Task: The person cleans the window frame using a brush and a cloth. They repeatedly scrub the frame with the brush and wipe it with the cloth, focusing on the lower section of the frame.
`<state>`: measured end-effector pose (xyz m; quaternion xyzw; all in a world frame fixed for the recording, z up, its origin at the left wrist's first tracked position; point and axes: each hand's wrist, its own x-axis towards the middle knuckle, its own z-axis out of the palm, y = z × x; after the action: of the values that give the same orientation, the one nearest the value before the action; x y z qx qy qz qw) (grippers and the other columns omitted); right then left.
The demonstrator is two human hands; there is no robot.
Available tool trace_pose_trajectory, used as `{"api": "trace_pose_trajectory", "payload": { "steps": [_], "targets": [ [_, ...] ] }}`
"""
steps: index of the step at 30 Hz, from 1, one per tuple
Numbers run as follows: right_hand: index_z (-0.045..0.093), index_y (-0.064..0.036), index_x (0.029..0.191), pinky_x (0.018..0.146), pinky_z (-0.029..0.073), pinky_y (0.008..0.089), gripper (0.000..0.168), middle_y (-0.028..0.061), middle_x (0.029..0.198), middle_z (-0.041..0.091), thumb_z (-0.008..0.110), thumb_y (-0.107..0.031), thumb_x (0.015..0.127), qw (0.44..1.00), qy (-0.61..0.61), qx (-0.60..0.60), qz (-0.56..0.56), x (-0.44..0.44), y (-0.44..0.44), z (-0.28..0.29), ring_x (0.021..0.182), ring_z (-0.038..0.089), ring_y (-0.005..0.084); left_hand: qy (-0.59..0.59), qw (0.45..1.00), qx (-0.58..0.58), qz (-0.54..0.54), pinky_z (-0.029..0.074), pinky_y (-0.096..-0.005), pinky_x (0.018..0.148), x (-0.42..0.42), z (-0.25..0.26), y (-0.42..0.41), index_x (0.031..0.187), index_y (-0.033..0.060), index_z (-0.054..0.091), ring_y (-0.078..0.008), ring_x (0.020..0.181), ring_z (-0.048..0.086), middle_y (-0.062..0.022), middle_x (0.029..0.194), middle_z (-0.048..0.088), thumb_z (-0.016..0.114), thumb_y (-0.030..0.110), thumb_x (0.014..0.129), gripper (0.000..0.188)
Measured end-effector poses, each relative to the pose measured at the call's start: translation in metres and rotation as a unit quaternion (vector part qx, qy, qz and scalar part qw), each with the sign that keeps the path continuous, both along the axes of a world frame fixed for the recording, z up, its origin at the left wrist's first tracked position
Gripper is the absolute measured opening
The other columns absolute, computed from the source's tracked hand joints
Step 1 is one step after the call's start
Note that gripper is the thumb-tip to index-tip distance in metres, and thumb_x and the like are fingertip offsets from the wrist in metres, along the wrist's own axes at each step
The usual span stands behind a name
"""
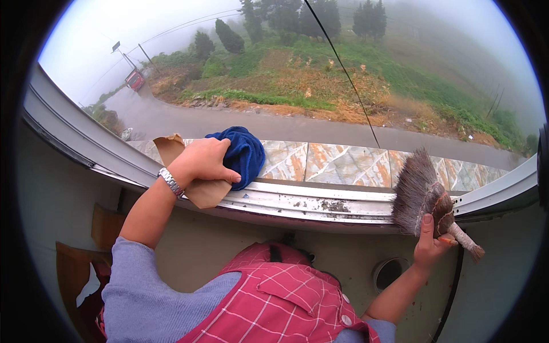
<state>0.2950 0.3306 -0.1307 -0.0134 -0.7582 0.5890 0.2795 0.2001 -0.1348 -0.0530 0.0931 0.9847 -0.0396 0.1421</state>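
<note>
A dark blue cloth (247, 156) is bunched under my left hand (206, 156), whose fingers and thumb close on it at the window sill. Beneath the same hand lies a piece of brown cardboard (206, 194), sticking out on both sides of the wrist; whether the fingers also grip it is hidden. My right hand (429, 246) holds a brown bristle hand brush (414, 193) near its bound handle, with the bristles over the right end of the white window track (279, 197). Dark loose dirt (335, 206) is scattered along the track between my hands.
Outside the track runs a ledge of marbled tiles (347, 163), with a road (257, 122) beyond. White window frame sides rise at left (85, 128) and right (497, 188). A bucket-like container (390, 274) stands on the floor at right; a wooden chair (70, 266) is at left.
</note>
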Motion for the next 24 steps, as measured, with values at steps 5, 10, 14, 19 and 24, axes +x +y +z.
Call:
{"api": "trace_pose_trajectory", "payload": {
  "steps": [5, 10, 14, 19, 24],
  "targets": [
    [0.060, 0.009, 0.120, 0.094, 0.044, 0.0304, 0.032, 0.0088, 0.115, 0.065, 0.067, -0.005, 0.091, 0.999, -0.002, 0.024, 0.042, -0.003, -0.017, 0.009, 0.103, 0.059, 0.0150, 0.026, 0.999, 0.026, -0.011, 0.052, -0.0476, 0.073, -0.007, -0.015, 0.003, 0.099, -0.0020, 0.055, -0.0405, 0.083, 0.065, -0.0213, 0.084, 0.066, 0.075, 0.046, 0.072, 0.059],
    [0.062, 0.007, 0.116, 0.091, 0.045, 0.0286, 0.030, 0.0060, 0.111, 0.065, 0.069, -0.004, 0.090, 0.995, 0.006, 0.050, 0.089, -0.007, -0.041, 0.026, 0.100, 0.057, 0.0124, 0.035, 0.996, 0.076, -0.037, 0.050, -0.0490, 0.074, -0.021, -0.024, -0.008, 0.098, 0.0010, 0.059, -0.0426, 0.085, 0.062, -0.0235, 0.082, 0.065, 0.066, 0.022, 0.079, 0.029],
    [0.065, 0.006, 0.114, 0.081, 0.050, 0.0278, 0.035, 0.0102, 0.096, 0.069, 0.075, -0.004, 0.082, 0.975, 0.030, 0.141, 0.170, -0.018, -0.069, 0.061, 0.087, 0.064, 0.0158, 0.093, 0.917, 0.388, 0.028, 0.050, -0.0404, 0.072, -0.034, -0.025, -0.046, 0.097, -0.0023, 0.066, -0.0337, 0.078, 0.065, -0.0199, 0.085, 0.068, 0.065, 0.010, 0.081, 0.020],
    [0.069, -0.007, 0.116, 0.061, 0.050, 0.0310, 0.052, 0.0099, 0.080, 0.066, 0.082, -0.008, 0.066, 0.885, 0.098, 0.355, 0.284, -0.047, -0.144, 0.101, 0.066, 0.064, 0.0235, 0.233, 0.674, 0.698, 0.072, 0.051, -0.0241, 0.075, -0.042, 0.031, -0.083, 0.104, -0.0036, 0.067, -0.0075, 0.083, 0.060, -0.0019, 0.092, 0.070, 0.062, 0.006, 0.094, 0.015],
    [0.067, -0.020, 0.119, 0.053, 0.045, 0.0373, 0.049, 0.0028, 0.071, 0.055, 0.076, -0.023, 0.071, 0.755, 0.193, 0.473, 0.411, -0.081, -0.256, 0.113, 0.065, 0.061, 0.0235, 0.410, 0.612, 0.668, 0.108, 0.055, -0.0239, 0.070, -0.021, 0.100, -0.109, 0.110, -0.0007, 0.066, -0.0126, 0.078, 0.067, -0.0064, 0.093, 0.071, 0.064, 0.017, 0.094, 0.024]
  ]
}}
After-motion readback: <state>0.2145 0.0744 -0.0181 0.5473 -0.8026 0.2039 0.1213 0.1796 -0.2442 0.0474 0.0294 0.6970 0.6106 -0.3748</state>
